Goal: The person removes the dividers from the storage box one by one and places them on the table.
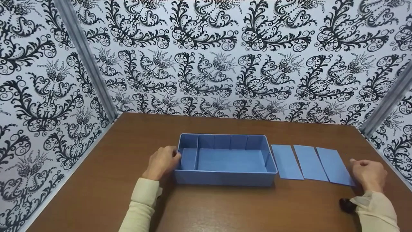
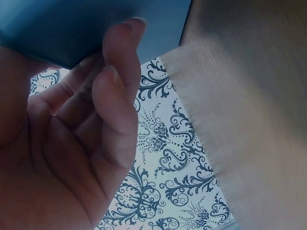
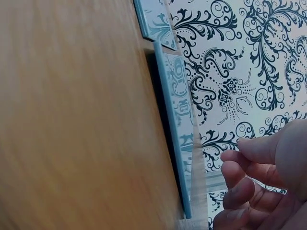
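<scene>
A long blue divider box [image 1: 225,178] stands on the brown table, one divider [image 1: 196,153] upright across its left part and vertical ribs along its back wall. My left hand [image 1: 163,161] grips the box's left end wall; in the left wrist view curled fingers [image 2: 117,100] lie against the box [image 2: 163,33]. To the box's right lie three flat blue panels: a left panel [image 1: 287,161], a middle panel [image 1: 311,163] and a right panel [image 1: 334,166]. Just beyond the right panel, my right hand [image 1: 368,174] is loosely curled, thumb near the index finger, with nothing seen in it.
Patterned black-and-white walls [image 1: 206,64] enclose the table's back and sides, with grey strips at the corners. Brown tabletop [image 1: 225,209] shows in front of the box. A dark object [image 1: 347,205] sits at the right wrist, beside the pale sleeve [image 1: 376,212].
</scene>
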`<action>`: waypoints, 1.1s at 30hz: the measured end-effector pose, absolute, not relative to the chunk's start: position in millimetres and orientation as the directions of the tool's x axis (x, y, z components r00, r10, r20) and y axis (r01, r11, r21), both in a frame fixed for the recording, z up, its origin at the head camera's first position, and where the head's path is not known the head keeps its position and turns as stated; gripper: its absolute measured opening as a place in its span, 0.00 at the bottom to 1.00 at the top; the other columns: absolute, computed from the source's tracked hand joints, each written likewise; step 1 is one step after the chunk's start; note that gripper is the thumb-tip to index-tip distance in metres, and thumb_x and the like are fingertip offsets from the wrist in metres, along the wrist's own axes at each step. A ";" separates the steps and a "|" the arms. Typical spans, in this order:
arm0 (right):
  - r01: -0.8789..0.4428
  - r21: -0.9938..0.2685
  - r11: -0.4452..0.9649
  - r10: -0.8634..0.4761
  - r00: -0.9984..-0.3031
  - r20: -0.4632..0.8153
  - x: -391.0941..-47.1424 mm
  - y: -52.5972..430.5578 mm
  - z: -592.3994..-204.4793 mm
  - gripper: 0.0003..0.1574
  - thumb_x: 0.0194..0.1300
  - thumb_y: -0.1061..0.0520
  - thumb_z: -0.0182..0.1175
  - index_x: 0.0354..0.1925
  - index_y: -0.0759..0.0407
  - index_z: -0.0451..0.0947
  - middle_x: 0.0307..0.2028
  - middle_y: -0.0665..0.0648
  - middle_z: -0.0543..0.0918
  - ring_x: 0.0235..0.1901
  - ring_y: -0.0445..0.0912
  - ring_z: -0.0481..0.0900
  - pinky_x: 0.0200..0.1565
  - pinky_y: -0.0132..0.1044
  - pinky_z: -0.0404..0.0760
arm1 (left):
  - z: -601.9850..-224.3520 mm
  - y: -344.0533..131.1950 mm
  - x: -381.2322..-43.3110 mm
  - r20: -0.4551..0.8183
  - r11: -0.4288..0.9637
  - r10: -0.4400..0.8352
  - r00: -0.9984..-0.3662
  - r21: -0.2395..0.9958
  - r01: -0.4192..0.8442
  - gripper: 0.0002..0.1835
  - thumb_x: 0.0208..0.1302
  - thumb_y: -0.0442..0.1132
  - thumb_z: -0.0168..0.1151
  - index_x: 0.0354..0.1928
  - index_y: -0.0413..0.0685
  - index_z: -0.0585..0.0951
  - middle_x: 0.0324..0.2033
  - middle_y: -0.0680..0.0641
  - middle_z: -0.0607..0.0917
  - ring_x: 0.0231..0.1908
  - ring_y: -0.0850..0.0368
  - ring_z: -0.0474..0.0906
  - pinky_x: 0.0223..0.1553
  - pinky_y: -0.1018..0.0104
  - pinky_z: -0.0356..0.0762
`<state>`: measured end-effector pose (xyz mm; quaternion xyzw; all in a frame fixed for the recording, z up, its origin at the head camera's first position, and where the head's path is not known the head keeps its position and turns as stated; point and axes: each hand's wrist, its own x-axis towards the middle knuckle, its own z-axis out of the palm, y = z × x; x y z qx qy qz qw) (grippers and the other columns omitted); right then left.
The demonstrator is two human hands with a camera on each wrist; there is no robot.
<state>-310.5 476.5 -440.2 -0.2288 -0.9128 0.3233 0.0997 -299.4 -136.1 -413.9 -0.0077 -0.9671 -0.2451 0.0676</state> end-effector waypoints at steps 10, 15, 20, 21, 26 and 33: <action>0.317 -0.638 0.702 0.447 -0.893 0.048 -308.6 473.8 -437.7 0.31 0.70 0.44 0.50 0.54 0.69 0.78 0.59 0.77 0.72 0.55 0.73 0.69 0.50 0.58 0.69 | -413.8 -135.9 -297.4 0.133 0.880 -0.023 -0.991 0.474 0.043 0.10 0.67 0.42 0.57 0.37 0.45 0.83 0.26 0.47 0.80 0.27 0.52 0.75 0.33 0.56 0.72; 0.284 -0.624 0.728 0.421 -0.904 0.081 -308.9 474.8 -439.6 0.32 0.70 0.44 0.50 0.53 0.70 0.79 0.57 0.77 0.74 0.54 0.74 0.69 0.49 0.58 0.70 | -413.5 -135.7 -296.1 0.171 0.882 -0.014 -0.985 0.467 0.069 0.09 0.66 0.41 0.58 0.34 0.45 0.82 0.25 0.48 0.80 0.26 0.53 0.74 0.31 0.56 0.71; 0.266 -0.608 0.748 0.405 -0.909 0.101 -308.6 474.6 -441.5 0.31 0.70 0.44 0.50 0.52 0.69 0.80 0.56 0.77 0.76 0.52 0.75 0.71 0.47 0.57 0.71 | -414.1 -135.8 -296.5 0.173 0.880 -0.016 -0.985 0.471 0.068 0.09 0.66 0.41 0.57 0.34 0.45 0.82 0.26 0.47 0.80 0.27 0.52 0.75 0.33 0.54 0.72; 0.265 -0.608 0.748 0.404 -0.909 0.101 -308.5 474.6 -441.6 0.31 0.70 0.44 0.51 0.52 0.69 0.80 0.56 0.77 0.76 0.52 0.75 0.71 0.46 0.57 0.71 | -414.4 -136.0 -296.8 0.172 0.880 -0.016 -0.985 0.471 0.068 0.09 0.66 0.41 0.58 0.34 0.45 0.82 0.26 0.47 0.81 0.27 0.52 0.75 0.33 0.54 0.72; 0.263 -0.612 0.746 0.401 -0.911 0.099 -308.1 473.2 -441.4 0.31 0.70 0.44 0.51 0.52 0.69 0.80 0.55 0.77 0.76 0.52 0.74 0.71 0.44 0.54 0.71 | -414.8 -136.1 -297.4 0.168 0.880 -0.014 -0.986 0.470 0.068 0.09 0.67 0.42 0.58 0.35 0.45 0.83 0.27 0.47 0.81 0.28 0.52 0.75 0.33 0.54 0.72; 0.263 -0.613 0.745 0.397 -0.913 0.091 -307.2 470.4 -440.2 0.32 0.70 0.43 0.51 0.53 0.69 0.79 0.55 0.77 0.76 0.52 0.73 0.72 0.41 0.48 0.70 | -415.3 -135.7 -296.7 0.153 0.873 -0.012 -0.988 0.484 0.064 0.11 0.68 0.42 0.57 0.40 0.43 0.84 0.29 0.46 0.82 0.28 0.52 0.76 0.34 0.55 0.73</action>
